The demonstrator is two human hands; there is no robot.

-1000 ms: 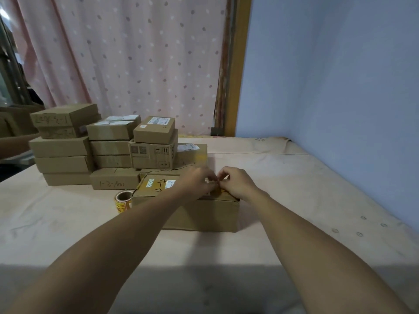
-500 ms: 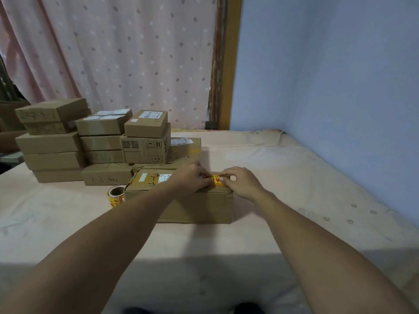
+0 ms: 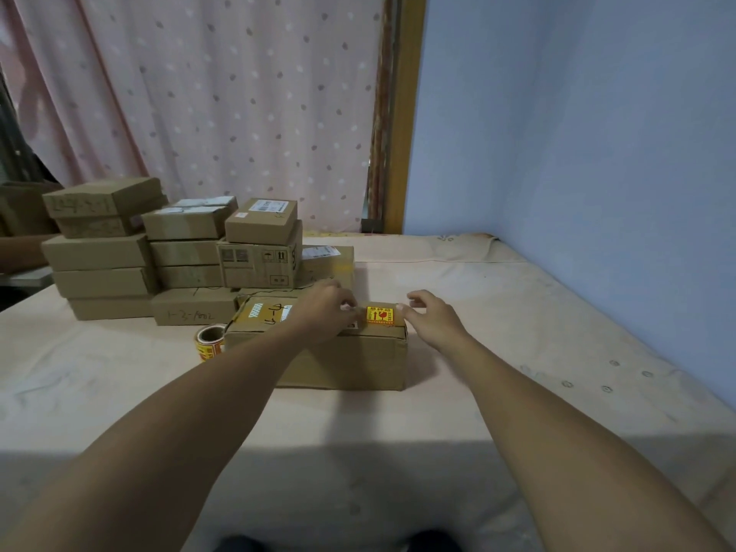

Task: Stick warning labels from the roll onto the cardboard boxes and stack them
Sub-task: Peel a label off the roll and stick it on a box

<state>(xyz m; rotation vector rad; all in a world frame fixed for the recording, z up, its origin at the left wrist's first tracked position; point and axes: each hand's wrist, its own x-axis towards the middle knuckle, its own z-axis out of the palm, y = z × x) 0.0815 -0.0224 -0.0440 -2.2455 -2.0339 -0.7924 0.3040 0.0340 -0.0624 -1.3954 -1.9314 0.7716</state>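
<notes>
Where it lies flat on top of the long brown cardboard box [image 3: 350, 362], near the right end, the yellow-orange rectangular warning label [image 3: 380, 315] shows red symbols; print too small to read. L hand [image 3: 324, 312]: fingers bent, tips down on the box at the label's left edge, gripping nothing. R hand [image 3: 432, 320]: fingers loose & released, just right of the label. Cardboard-core label roll [image 3: 210, 342] stands on the cloth-covered worktop [image 3: 498, 332], touching the box's left end. Stacked brown boxes [image 3: 179, 256] behind, back-left.
</notes>
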